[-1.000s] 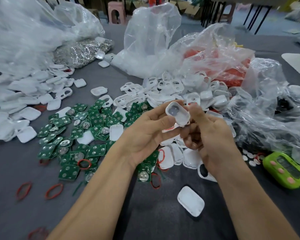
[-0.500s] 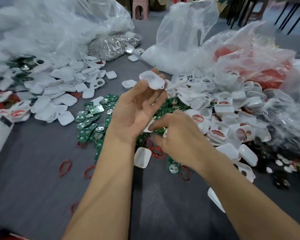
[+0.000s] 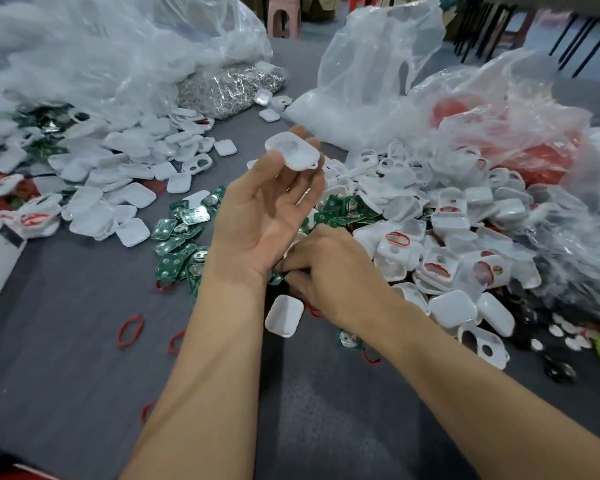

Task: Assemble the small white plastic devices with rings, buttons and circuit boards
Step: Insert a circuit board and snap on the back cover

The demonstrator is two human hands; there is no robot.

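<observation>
White shell (image 3: 291, 150) is pinched at the left hand (image 3: 264, 216) fingertips, above the circuit board pile (image 3: 177, 244), long axis sideways. Right hand (image 3: 329, 271) sits down in that pile, fingers curled, can't tell if holding 1.

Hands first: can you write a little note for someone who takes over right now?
Left hand: raised, palm up, pinching one white shell at its fingertips.
Right hand: down on the green circuit boards; its fingers are hidden, so a grasp cannot be told.
Parts: loose red rings on the grey table, plain white covers far left, shells with red rings fitted on the right.
Done: many shells ringed. Left: a board and cover for the held shell, it seems.
</observation>
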